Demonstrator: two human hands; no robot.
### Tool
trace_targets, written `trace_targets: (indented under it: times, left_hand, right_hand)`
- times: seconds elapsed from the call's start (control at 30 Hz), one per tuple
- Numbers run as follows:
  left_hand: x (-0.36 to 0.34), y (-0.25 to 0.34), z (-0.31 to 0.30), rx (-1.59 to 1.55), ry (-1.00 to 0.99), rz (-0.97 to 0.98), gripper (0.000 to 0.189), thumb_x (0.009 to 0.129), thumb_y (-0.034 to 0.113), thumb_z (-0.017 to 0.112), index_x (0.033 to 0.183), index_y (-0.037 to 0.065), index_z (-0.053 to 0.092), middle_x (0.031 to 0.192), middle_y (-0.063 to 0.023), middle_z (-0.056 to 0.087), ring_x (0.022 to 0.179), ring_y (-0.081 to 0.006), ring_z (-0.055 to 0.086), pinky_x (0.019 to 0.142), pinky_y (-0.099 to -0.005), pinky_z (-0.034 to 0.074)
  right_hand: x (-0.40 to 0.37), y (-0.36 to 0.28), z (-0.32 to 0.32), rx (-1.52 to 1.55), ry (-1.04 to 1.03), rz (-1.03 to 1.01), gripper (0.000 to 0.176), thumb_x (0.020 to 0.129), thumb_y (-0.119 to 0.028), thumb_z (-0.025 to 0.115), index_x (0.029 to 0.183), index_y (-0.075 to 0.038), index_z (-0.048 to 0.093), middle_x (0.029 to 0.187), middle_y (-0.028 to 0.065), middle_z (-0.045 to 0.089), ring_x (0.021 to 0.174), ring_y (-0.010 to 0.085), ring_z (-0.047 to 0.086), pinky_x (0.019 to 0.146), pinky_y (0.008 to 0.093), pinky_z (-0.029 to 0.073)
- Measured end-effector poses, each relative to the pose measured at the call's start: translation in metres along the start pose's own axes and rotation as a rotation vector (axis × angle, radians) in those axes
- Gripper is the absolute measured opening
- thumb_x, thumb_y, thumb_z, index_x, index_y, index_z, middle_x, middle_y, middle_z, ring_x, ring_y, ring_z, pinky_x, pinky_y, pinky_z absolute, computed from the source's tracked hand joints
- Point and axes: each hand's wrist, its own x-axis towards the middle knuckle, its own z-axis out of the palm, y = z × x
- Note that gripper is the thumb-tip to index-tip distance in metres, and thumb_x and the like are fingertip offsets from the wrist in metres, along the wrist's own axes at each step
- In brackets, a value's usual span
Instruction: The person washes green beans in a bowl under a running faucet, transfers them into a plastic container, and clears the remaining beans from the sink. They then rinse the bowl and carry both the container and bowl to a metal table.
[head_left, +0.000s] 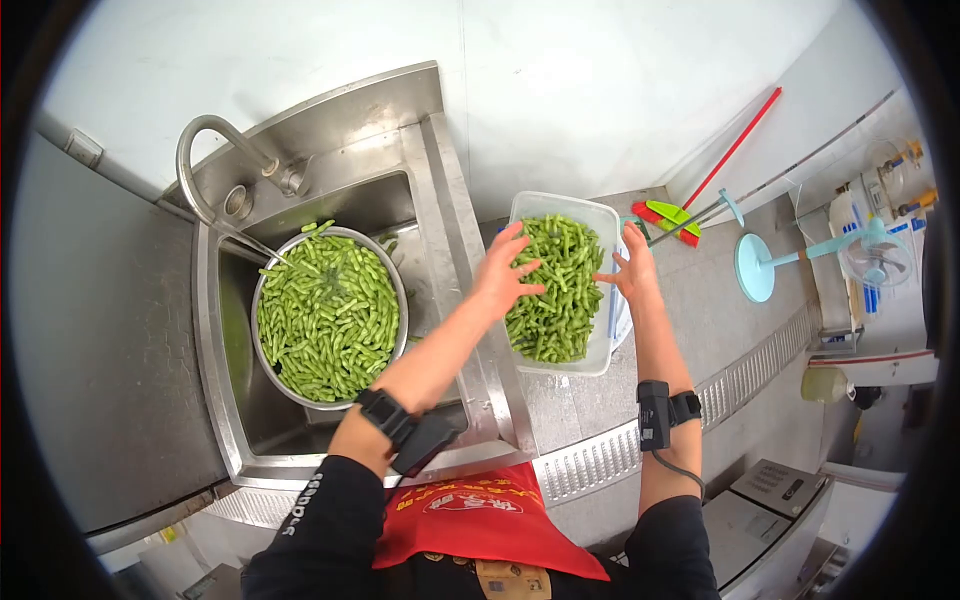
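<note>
Green edamame pods (555,300) heap up in a clear plastic tub (595,362) to the right of the sink. Over the tub's left side, my left hand (505,272) reaches with its fingers spread above the pods. My right hand (632,265) is at the tub's right rim, fingers apart and pointing inward. Neither hand has pods in its grasp. In the sink (440,250) stands a round metal basin (402,330), full of more edamame pods (330,310). Water runs into the basin from the curved faucet (190,160).
A red-handled broom (735,145) and a green dustpan (672,212) lean by the wall. Beyond them stands a light-blue fan (800,258). A grated drain (760,362) crosses the tiled floor, and cardboard boxes (750,520) sit at lower right.
</note>
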Motion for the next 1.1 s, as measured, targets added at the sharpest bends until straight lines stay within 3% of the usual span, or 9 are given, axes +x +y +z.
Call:
trace_targets:
  times: [0.1, 0.2, 0.33, 0.43, 0.53, 0.63, 0.73, 0.9, 1.1]
  left_hand:
    - [-0.026, 0.025, -0.066, 0.102, 0.035, 0.365, 0.035, 0.080, 0.010, 0.050, 0.115, 0.005, 0.047, 0.114, -0.0095, 0.048, 0.099, -0.0226, 0.051, 0.080, -0.0399, 0.048]
    - [-0.058, 0.047, -0.170, 0.722, 0.612, 0.709, 0.028, 0.079, 0.002, 0.049, 0.107, 0.006, 0.052, 0.109, -0.0063, 0.050, 0.104, -0.0203, 0.047, 0.082, -0.0328, 0.043]
    - [-0.129, 0.047, -0.312, 1.580, 1.188, 0.094, 0.087, 0.067, 0.037, 0.072, 0.136, 0.026, 0.020, 0.141, -0.0204, 0.010, 0.126, -0.0406, 0.021, 0.092, -0.0499, 0.033]
    - [-0.172, 0.044, -0.350, 1.722, 0.890, -0.410, 0.110, 0.058, 0.048, 0.075, 0.138, 0.035, 0.000, 0.142, -0.0225, -0.011, 0.125, -0.0494, 0.017, 0.094, -0.0544, 0.029]
    - [-0.172, 0.036, -0.379, 1.688, 0.696, -0.459, 0.101, 0.061, 0.044, 0.074, 0.138, 0.031, 0.011, 0.141, -0.0250, 0.000, 0.117, -0.0486, 0.033, 0.091, -0.0543, 0.034]
    - [-0.158, 0.022, -0.425, 1.505, 0.619, -0.306, 0.086, 0.062, 0.042, 0.073, 0.133, 0.026, 0.028, 0.137, -0.0259, 0.020, 0.104, -0.0437, 0.049, 0.082, -0.0502, 0.043]
    - [-0.145, 0.018, -0.449, 1.177, 0.679, -0.174, 0.069, 0.066, 0.040, 0.070, 0.125, 0.019, 0.041, 0.124, -0.0234, 0.040, 0.097, -0.0380, 0.054, 0.075, -0.0452, 0.047]
    - [-0.152, 0.044, -0.428, 1.198, 0.743, 0.028, 0.057, 0.072, 0.044, 0.061, 0.118, 0.013, 0.047, 0.109, -0.0203, 0.049, 0.091, -0.0380, 0.056, 0.073, -0.0449, 0.047]
    - [-0.180, 0.150, -0.412, 1.413, 0.608, 0.034, 0.059, 0.073, 0.049, 0.059, 0.122, 0.020, 0.045, 0.111, -0.0197, 0.047, 0.100, -0.0370, 0.051, 0.083, -0.0430, 0.043]
  right_hand:
    - [-0.007, 0.003, 0.022, 0.166, -0.139, -0.014, 0.048, 0.083, -0.022, 0.055, 0.124, -0.003, 0.038, 0.126, 0.0143, 0.039, 0.117, 0.0303, 0.039, 0.082, 0.0502, 0.046]
    - [-0.016, 0.022, 0.071, 0.160, -0.442, 0.007, 0.039, 0.084, -0.021, 0.054, 0.116, -0.001, 0.046, 0.111, 0.0136, 0.053, 0.105, 0.0268, 0.051, 0.081, 0.0450, 0.048]
    - [-0.049, 0.070, 0.176, 0.108, -0.734, 0.215, 0.035, 0.083, -0.016, 0.056, 0.114, -0.001, 0.050, 0.106, 0.0130, 0.057, 0.099, 0.0232, 0.055, 0.084, 0.0366, 0.047]
    - [-0.058, 0.154, 0.246, -0.129, -0.847, 0.226, 0.053, 0.078, -0.016, 0.064, 0.124, -0.001, 0.043, 0.122, 0.0119, 0.048, 0.111, 0.0234, 0.048, 0.093, 0.0348, 0.040]
    - [-0.061, 0.237, 0.297, -0.513, -0.803, 0.144, 0.097, 0.064, -0.026, 0.077, 0.138, -0.008, 0.018, 0.139, 0.0203, 0.022, 0.125, 0.0317, 0.031, 0.101, 0.0381, 0.030]
    - [-0.055, 0.293, 0.331, -1.088, -0.598, -0.172, 0.112, 0.057, -0.029, 0.081, 0.140, -0.019, 0.007, 0.142, 0.0234, 0.004, 0.128, 0.0353, 0.023, 0.100, 0.0399, 0.032]
    - [-0.059, 0.326, 0.353, -1.082, -0.568, -0.146, 0.117, 0.057, -0.027, 0.080, 0.140, -0.025, -0.002, 0.143, 0.0182, -0.005, 0.131, 0.0341, 0.014, 0.098, 0.0440, 0.033]
    - [-0.058, 0.351, 0.361, -1.286, -0.679, -0.202, 0.061, 0.062, -0.019, 0.076, 0.114, -0.007, 0.046, 0.113, 0.0150, 0.046, 0.102, 0.0275, 0.050, 0.085, 0.0356, 0.042]
    - [-0.084, 0.284, 0.353, -1.030, -0.939, -0.271, 0.049, 0.070, -0.010, 0.068, 0.116, -0.010, 0.051, 0.115, 0.0127, 0.048, 0.104, 0.0257, 0.048, 0.087, 0.0333, 0.041]
